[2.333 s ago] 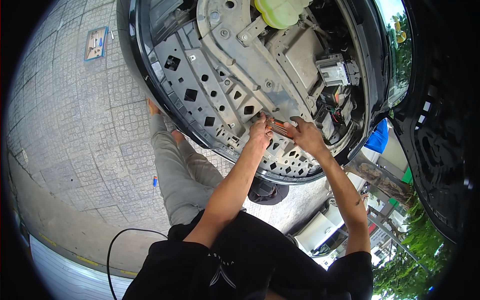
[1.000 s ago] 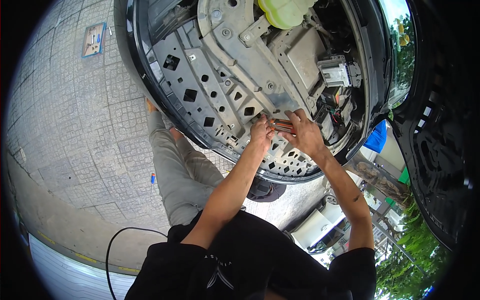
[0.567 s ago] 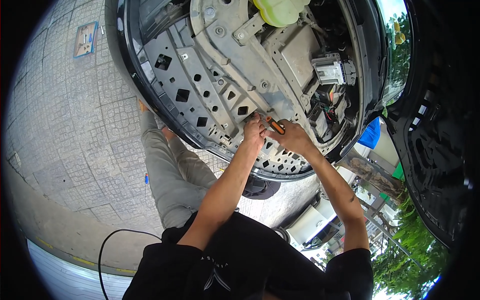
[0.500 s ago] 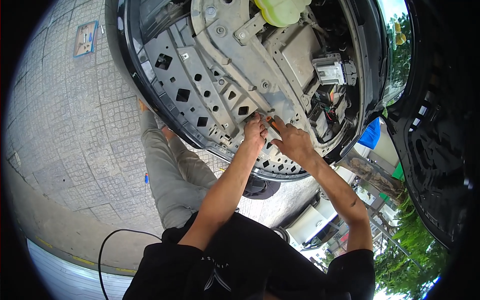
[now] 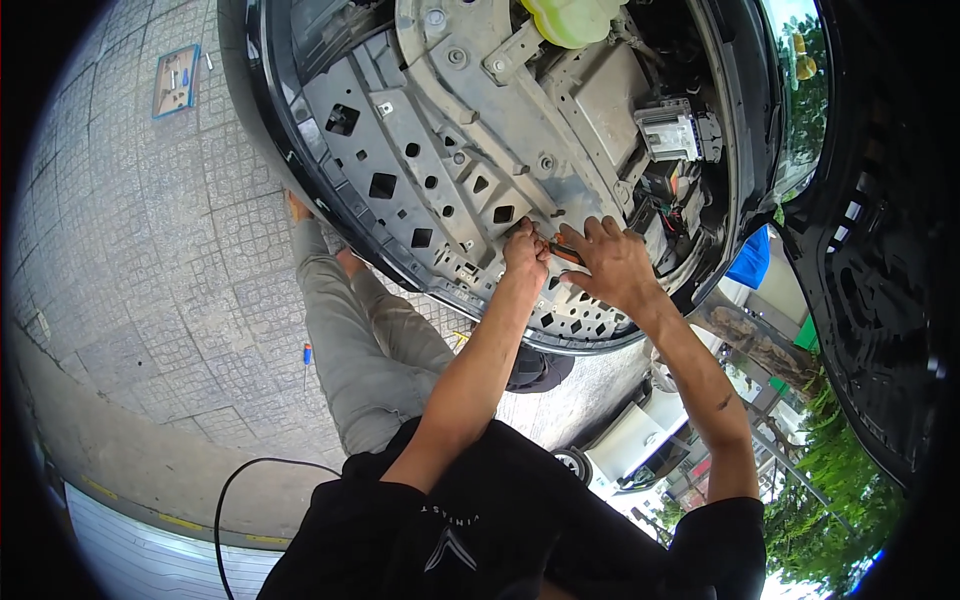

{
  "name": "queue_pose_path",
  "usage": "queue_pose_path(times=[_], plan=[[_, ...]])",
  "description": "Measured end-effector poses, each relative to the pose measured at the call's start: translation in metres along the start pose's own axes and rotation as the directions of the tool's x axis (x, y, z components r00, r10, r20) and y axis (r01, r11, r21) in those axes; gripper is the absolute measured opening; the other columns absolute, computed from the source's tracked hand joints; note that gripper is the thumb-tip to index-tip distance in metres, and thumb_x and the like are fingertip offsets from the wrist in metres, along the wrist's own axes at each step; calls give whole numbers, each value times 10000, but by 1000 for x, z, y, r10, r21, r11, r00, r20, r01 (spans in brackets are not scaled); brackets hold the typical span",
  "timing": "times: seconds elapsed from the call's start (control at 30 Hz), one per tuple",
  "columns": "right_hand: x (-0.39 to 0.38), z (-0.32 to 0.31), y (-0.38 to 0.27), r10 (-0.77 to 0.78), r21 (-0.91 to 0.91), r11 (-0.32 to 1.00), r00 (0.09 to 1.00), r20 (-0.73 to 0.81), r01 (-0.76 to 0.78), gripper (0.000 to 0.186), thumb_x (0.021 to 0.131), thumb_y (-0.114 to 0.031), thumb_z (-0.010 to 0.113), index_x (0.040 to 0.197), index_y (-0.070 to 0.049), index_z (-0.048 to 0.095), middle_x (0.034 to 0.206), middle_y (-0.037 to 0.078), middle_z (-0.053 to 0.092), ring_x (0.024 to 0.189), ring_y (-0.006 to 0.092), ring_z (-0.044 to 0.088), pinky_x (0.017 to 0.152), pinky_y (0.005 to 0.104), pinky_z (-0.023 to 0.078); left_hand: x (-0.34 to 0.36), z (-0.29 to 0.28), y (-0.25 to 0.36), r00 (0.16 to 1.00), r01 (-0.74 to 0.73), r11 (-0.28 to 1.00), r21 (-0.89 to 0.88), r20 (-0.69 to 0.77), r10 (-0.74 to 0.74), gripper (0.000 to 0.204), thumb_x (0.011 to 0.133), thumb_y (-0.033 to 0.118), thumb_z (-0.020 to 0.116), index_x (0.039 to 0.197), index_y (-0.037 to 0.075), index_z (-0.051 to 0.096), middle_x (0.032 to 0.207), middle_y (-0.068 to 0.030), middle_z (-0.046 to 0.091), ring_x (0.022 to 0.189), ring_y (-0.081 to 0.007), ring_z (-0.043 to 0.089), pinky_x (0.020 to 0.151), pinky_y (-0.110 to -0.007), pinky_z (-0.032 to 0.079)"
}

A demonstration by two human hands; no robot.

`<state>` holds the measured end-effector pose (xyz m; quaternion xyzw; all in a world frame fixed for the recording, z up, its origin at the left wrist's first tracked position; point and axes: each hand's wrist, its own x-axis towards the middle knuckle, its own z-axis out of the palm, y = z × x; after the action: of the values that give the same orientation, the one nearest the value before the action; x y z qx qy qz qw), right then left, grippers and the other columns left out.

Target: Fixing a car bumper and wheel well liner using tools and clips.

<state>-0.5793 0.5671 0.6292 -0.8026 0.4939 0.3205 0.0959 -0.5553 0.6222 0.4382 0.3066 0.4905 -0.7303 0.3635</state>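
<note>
Both hands work over the perforated grey metal panel (image 5: pixel 380 150) at the front of an open car engine bay. My left hand (image 5: pixel 525 254) is closed, its fingers pinched together beside a square hole in the panel; what they hold is hidden. To its right, my right hand (image 5: pixel 618 268) has thumb and fingers either side of a hand tool with an orange and black handle (image 5: pixel 566 252). The tool points toward my left fingertips, and its working end cannot be made out.
A lime-green reservoir (image 5: pixel 572 20) and a silver finned module (image 5: pixel 668 132) sit deeper in the bay. The raised black hood (image 5: pixel 870 280) stands on the right. On the paving lie a shallow tray (image 5: pixel 176 82) of small tools and a blue-handled screwdriver (image 5: pixel 307 354).
My right hand has shifted right, away from the left hand, its fingers less curled. The orange handle has swung to a flatter angle. The whole view has shifted slightly.
</note>
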Motion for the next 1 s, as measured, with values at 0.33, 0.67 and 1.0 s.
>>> queue_pose_path(times=[0.33,0.67,1.0], plan=[[9,7,8,268,635,491,797,542,-597,387,1016,-305,465,1206,14,573,752,172,700,607,224,701,551,338,561,8,5,3,999,14,999,-31,-49,-15,267,1056,271,461,862,104,533,673,-2,529,455,-87,336,397,-242,260],[10,34,23,160,416,852,915,370,-317,470,971,-408,580,1285,-58,590,766,82,602,524,179,594,448,309,462,-14,-10,-8,998,-9,996,89,55,4,276,1045,348,489,899,142,600,682,74,436,510,-60,300,438,-221,219],[6,-4,-23,-18,-99,994,946,322,53,811,799,-232,758,1477,-93,336,1046,166,592,804,287,702,660,365,578,-8,-15,-3,976,41,996,79,212,-57,310,1046,350,475,936,113,641,591,78,422,460,-50,291,418,-238,200]])
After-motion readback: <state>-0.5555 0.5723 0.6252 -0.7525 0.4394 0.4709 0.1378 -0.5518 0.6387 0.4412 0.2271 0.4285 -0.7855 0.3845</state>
